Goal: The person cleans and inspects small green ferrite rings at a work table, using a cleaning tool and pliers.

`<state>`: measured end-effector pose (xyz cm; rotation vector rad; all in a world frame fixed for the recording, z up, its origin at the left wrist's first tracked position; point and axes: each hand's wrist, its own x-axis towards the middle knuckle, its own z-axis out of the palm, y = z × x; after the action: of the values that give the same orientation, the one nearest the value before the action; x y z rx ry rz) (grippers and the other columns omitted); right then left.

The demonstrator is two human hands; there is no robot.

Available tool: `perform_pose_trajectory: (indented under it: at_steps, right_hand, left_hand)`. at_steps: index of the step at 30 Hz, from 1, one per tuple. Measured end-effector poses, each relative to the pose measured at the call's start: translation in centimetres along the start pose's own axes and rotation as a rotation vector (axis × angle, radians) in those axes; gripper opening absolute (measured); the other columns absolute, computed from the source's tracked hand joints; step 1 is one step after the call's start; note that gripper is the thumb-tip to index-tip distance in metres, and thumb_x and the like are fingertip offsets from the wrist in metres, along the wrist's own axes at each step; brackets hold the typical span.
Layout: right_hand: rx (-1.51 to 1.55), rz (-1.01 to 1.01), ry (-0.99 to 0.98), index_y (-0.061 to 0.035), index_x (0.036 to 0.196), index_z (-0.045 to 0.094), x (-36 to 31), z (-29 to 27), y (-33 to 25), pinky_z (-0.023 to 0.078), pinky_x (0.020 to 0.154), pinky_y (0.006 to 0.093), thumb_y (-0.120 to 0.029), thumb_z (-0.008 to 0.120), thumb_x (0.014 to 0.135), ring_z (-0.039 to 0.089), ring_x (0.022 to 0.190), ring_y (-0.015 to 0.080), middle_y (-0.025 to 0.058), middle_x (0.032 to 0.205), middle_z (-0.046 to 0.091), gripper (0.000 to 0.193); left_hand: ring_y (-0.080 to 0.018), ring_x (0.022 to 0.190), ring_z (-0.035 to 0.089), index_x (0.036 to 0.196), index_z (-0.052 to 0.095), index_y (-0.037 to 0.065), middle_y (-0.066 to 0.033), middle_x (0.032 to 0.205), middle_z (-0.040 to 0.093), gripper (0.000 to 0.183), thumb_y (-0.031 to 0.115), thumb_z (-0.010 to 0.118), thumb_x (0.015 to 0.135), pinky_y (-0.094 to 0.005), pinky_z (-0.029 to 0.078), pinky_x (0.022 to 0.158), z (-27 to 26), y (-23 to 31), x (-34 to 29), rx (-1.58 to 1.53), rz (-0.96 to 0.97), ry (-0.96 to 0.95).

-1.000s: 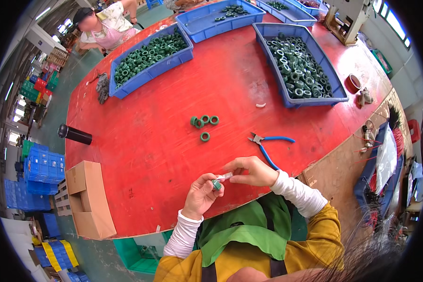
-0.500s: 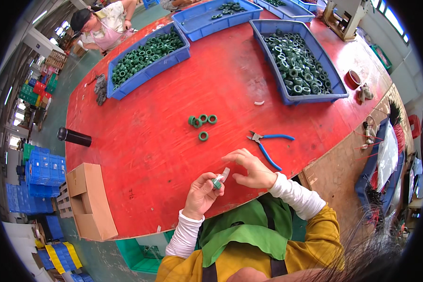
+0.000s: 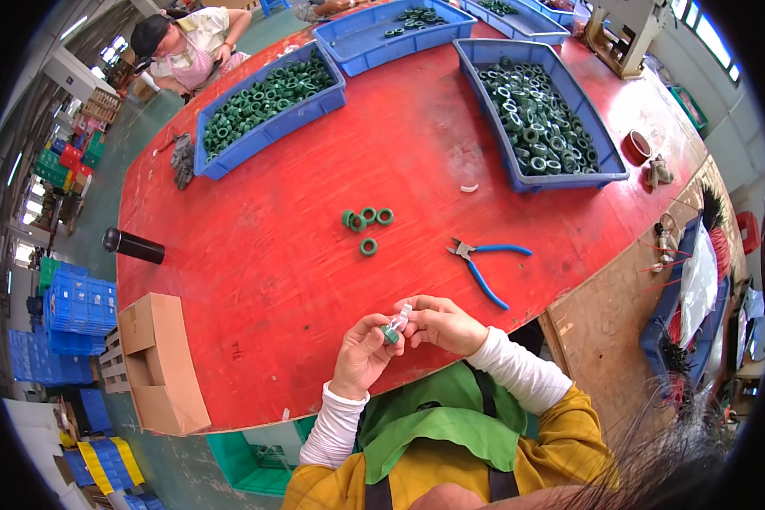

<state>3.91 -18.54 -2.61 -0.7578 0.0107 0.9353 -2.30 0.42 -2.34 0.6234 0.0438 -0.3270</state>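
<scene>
Near the table's front edge, my left hand (image 3: 359,355) pinches a small green ring (image 3: 390,335) between thumb and fingertips. A whitish, translucent strip (image 3: 402,318) sticks up from the ring. My right hand (image 3: 452,328) has its thumb and fingertips closed on the strip, right beside the left fingers. Farther in on the red table lie several loose green rings (image 3: 368,246), most of them in a cluster. Blue-handled cutting pliers (image 3: 482,249) rest to the right of them, jaws pointing left. A short white curved piece (image 3: 469,189) lies beyond the pliers.
Blue trays full of green rings stand at the far left (image 3: 268,129) and far right (image 3: 569,180), with more behind. A black bottle (image 3: 136,246) and an open cardboard box (image 3: 172,365) are on the left. Another person (image 3: 191,51) works at the far left edge.
My right hand has moved left and down to the strip, and its fingers have closed on it. The left hand still holds the ring in about the same place.
</scene>
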Motion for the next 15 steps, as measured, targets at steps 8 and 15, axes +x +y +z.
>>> perform_pose_trajectory:
  at_steps: [8,15]
  right_hand:
    - [-0.402,-0.389,0.262,0.0028,0.109,0.055,-0.1,1.3,-0.4,0.051,0.068,0.0261,-0.009,0.054,0.093,0.061,0.077,0.0123,0.0068,0.092,0.062,0.02]
    - [-1.125,-0.979,0.445,0.0025,0.1,0.06,-1.3,4.1,-2.6,0.053,0.064,0.0272,0.006,0.064,0.078,0.064,0.076,0.0197,0.0118,0.087,0.061,0.023]
  left_hand:
    - [-0.0225,0.084,0.061,0.106,0.062,0.004,-0.0087,0.104,0.056,0.02,0.014,0.061,0.089,-0.0322,0.051,0.069,0.4,-0.1,-0.3,0.101,0.027,0.039]
    - [-0.0182,0.08,0.063,0.098,0.063,0.001,-0.0068,0.097,0.055,0.016,0.004,0.067,0.083,-0.0303,0.056,0.067,1.5,-0.4,-0.4,0.33,0.189,0.13]
